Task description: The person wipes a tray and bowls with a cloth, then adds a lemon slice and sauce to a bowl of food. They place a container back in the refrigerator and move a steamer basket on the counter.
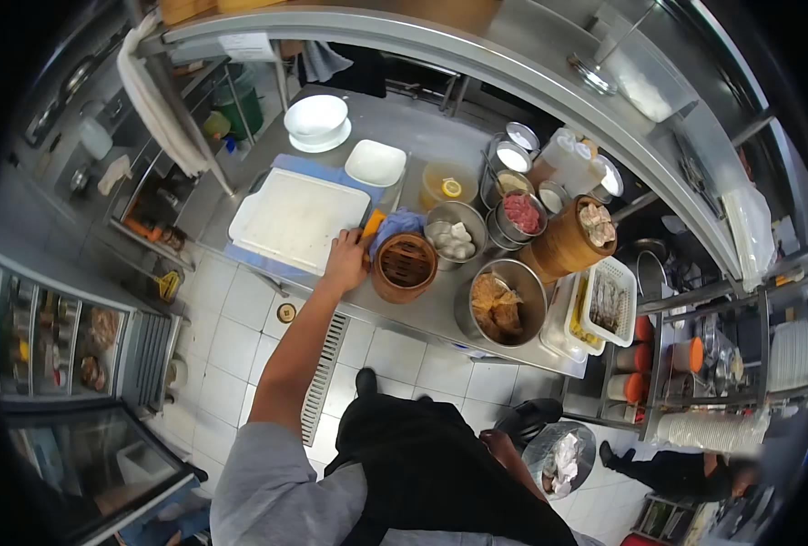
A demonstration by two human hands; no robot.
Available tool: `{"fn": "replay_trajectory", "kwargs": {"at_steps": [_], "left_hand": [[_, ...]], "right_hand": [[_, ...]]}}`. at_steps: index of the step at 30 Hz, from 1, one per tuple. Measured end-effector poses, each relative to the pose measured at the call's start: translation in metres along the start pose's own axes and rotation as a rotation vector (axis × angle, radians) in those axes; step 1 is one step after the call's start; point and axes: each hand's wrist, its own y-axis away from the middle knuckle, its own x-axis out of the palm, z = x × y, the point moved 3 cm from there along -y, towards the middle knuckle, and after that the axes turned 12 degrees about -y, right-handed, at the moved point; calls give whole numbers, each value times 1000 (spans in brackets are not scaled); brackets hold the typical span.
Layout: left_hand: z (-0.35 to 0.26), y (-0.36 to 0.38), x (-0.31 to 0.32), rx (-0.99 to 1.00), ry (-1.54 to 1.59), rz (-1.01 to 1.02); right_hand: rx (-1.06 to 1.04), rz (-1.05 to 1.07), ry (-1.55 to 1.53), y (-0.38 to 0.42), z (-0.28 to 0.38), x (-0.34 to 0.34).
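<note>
My left hand (pixel 347 262) is at the front edge of the steel counter, its fingers closed round an orange handle (pixel 374 224). Left of it lies a white cutting board (pixel 299 220) on a blue cloth. Just to the right stands a round bamboo steamer (pixel 405 266) with a slatted bottom and nothing in it. A crumpled blue-purple cloth (pixel 398 224) sits behind the steamer. My right hand (pixel 495 443) hangs low beside the black apron, above the floor; its fingers are too small and dark to make out.
Right of the steamer are a bowl of white pieces (pixel 452 235), a pot of brown food (pixel 504 305), a bowl of red meat (pixel 521 213) and a taller steamer (pixel 558 246). White dishes (pixel 318 123) stand behind the board. Another person (pixel 677 475) is at the lower right, near a bin (pixel 563 462).
</note>
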Motion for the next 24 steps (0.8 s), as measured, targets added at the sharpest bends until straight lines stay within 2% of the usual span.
{"fn": "replay_trajectory", "kwargs": {"at_steps": [2,5,7,9,10,11,12,13,14,15,17,19,21,24], "left_hand": [[2,3,0,3,15,-35],[4,10,14,-4,-18,-80],[1,18,11,1,-10,-69],[-2,28,6,-5,-13,-68],[-4,34,3,12,1,-60],[-4,39,2,32,15,-50],[-2,42,2,45,35,-12],[-1,45,-3,51,22,-11],[2,46,-11,21,117,-97],[4,48,-18,-9,218,-176],[14,42,-37,-38,251,-191],[16,20,-53,-73,298,-231],[14,-11,-61,113,244,-108],[5,-67,-44,393,232,-41]], "right_hand": [[206,-200,-399,1,66,6],[205,-223,-499,-12,71,13],[196,-219,-573,-17,65,18],[279,-238,-578,-20,58,19],[336,-175,-698,-35,5,23],[374,-215,-724,-39,-13,27],[388,-204,-608,-43,-37,28],[404,-196,-493,-43,-34,31],[455,-113,-217,-48,-31,26],[456,-113,-227,-53,-17,21],[298,97,-465,-51,25,10],[174,102,-530,-24,154,-13],[-40,138,-427,-13,258,-30],[-241,52,-268,-23,360,-42]]}}
